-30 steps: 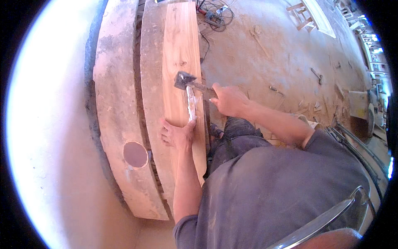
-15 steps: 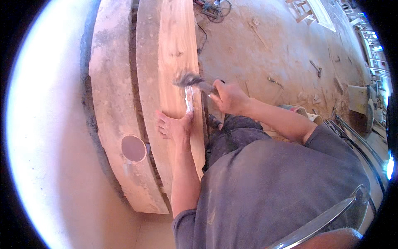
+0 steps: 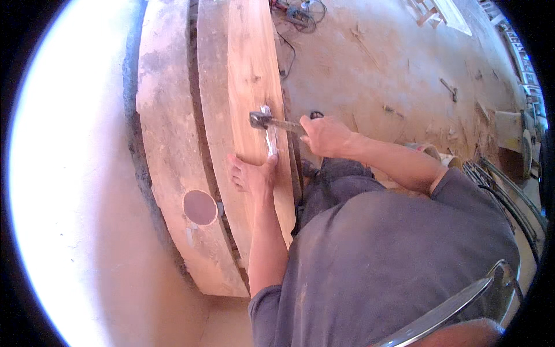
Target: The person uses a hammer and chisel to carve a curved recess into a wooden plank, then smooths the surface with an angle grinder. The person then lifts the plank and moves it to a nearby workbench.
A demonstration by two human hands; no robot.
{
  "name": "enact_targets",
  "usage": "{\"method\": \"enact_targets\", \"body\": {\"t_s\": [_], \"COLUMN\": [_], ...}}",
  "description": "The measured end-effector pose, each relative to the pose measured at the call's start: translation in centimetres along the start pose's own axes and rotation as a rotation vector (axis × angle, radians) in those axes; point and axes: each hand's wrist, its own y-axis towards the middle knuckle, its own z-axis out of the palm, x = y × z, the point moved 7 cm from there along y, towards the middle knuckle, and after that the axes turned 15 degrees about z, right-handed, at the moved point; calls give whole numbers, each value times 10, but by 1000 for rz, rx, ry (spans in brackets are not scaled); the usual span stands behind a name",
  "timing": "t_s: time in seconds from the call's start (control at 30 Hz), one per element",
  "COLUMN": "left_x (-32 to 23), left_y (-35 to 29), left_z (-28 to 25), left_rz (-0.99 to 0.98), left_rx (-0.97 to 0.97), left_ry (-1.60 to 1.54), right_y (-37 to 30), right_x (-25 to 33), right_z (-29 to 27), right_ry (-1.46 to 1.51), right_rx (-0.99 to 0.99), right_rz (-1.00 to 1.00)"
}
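While the left hand (image 3: 254, 172) spreads across a pale board (image 3: 254, 63), the right hand (image 3: 326, 136) is wrapped around the handle of a hammer (image 3: 259, 120) at its two o'clock. The hands stand apart. The left fingers bend at the board's left edge, and the left thumb touches the near end of a silver strip (image 3: 271, 141); whether thumb and fingers clamp on anything, I cannot tell. The strip lies over the board at one o'clock from the left hand, near the board's right edge, its far end pointing to twelve; flat or tilted is unclear. The hammer's dark head, at twelve o'clock from the left hand, crosses the strip below its far end, its handle running toward three; whether head and strip touch does not show. The board runs lengthwise beside a worn plank (image 3: 213, 87) at eleven o'clock, with another plank (image 3: 165, 104) beyond a dark gap at ten. A round brown patch (image 3: 200, 207) marks that outer plank at eight o'clock. On the dusty floor (image 3: 358, 75), a tangled cable (image 3: 315, 23) lies past twelve, a long-handled tool (image 3: 450, 89) at two. The person's dark shirt (image 3: 376, 260) fills four o'clock.
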Motion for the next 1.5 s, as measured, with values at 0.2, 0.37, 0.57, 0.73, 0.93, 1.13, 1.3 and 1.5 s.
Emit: {"method": "enact_targets", "body": {"t_s": [0.2, 0.37, 0.57, 0.73, 0.93, 1.13, 1.3, 1.5], "left_x": [14, 15, 20, 28, 58, 125, 159, 173], "left_y": [1, 10, 11, 13, -2, -69, -184, -268], "left_z": [12, 16, 16, 18, 9, -1, 8, 63], "left_rz": [-9, -5, -69, 11, 5, -349, -798, -975], "left_rx": [48, 37, 105, 154, 85, -55, -194, -585], "left_ry": [-11, 20, 49, -91, -75, 4, -46, -391], "right_y": [-11, -19, -18, -24, -27, -13, 1, -7], "right_x": [0, 3, -8, -12, -9, -53, -210, -496], "right_z": [7, 7, 15, 10, 4, -23, -46, -13], "right_ry": [-44, 77, 28, -13, -47, -138, -66, 528], "right_rx": [49, 81, 97, 118, 184, 266, 265, 445], "right_rz": [-33, -80, -56, -60, -111, -118, 104, 896]}}
